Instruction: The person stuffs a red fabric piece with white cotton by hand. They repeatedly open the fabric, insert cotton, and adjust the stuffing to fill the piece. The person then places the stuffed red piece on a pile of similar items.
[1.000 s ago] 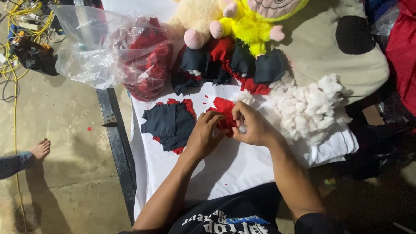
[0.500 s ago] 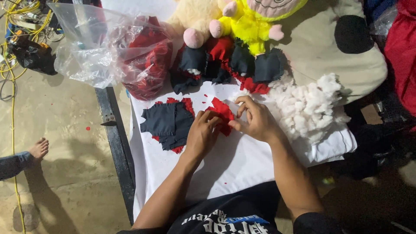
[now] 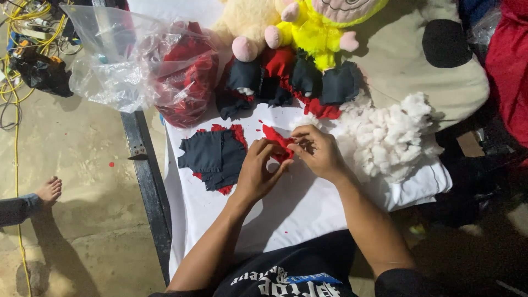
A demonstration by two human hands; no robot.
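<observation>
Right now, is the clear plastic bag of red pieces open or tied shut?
Open: the clear plastic bag gapes at its upper left, untied, red pieces bunched inside.

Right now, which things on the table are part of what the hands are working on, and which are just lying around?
In hand:
- red fabric piece, pinched by left hand and right hand
- white stuffing pile, beside the right hand
- dark blue fabric pieces, beside the left hand

Lying about:
- plastic bag of red scraps
- plush toys
- yellow cables
</observation>
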